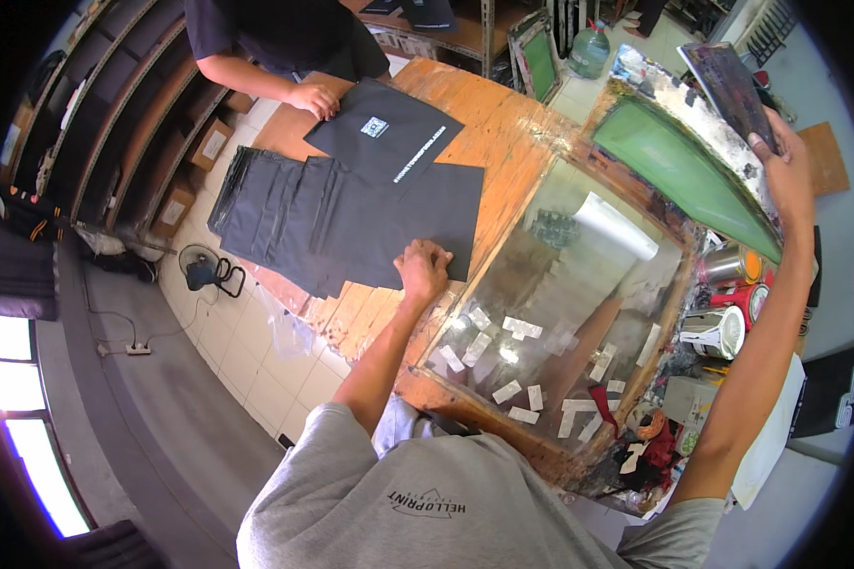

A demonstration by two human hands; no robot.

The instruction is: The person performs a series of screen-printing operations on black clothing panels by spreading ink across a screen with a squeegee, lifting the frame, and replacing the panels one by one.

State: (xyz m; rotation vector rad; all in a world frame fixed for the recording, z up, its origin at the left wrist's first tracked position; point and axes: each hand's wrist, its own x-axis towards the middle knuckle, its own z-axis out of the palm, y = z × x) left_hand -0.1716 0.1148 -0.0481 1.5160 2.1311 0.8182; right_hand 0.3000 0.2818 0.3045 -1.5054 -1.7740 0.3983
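Black sheets [351, 223] lie fanned in an overlapping stack on the wooden table [503, 133], running from its left edge toward the glass plate [579, 313]. We see the left hand [422, 270] resting on the near corner of the stack, fingers curled down and pressing on the top sheet rather than gripping it. The right hand [778, 156] is raised high at the far right, fingers wrapped around the lower end of a squeegee [731, 85], a dark, ink-stained blade held up beside the screen frame [683, 161]. That frame, with its green mesh and smeared pale border, stands tilted open above the glass plate.

The plate is set in a worn wooden surround and carries many small strips of white tape [522, 327] along its near side, plus a curled white sheet [617, 223] near its far side. Just right of the plate stand ink cans [731, 284], among rags and clutter.

Across the table, another person's hand [315, 98] lies on a printed black sheet [384, 128] bearing a small white mark, set apart at the top of the stack. On the tiled floor to the left sits a small fan [199, 266], with cardboard boxes [209, 142] on low shelves behind it. A second green screen [539, 57] and a water jug [590, 47] stand beyond the table.
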